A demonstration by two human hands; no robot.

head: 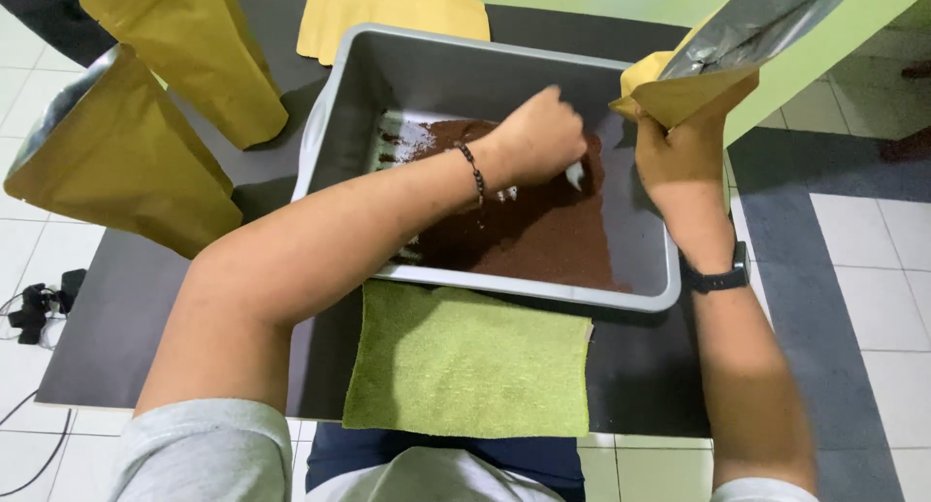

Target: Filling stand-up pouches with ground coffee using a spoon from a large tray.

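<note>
With the left hand (538,133) closed around a scoop (575,175) in the grounds (543,230) inside the tub (504,289), the right hand (684,158) pinching the pouch (722,51) above the tub's right rim should hold its mouth open and low.

Dark table (145,298) on white tiled floor (873,298)

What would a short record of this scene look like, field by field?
Surface: dark mat on a table
Container: grey plastic tub holding brown ground powder
Left hand: inside the tub over the powder, gripping a small pale scoop
Right hand: holding an open yellow foil-lined pouch at the tub's right edge
Wrists: bead bracelet on left, black watch on right
Nearby: green cloth in front of the tub; two yellow pouches standing at left, one flat pouch behind
</note>
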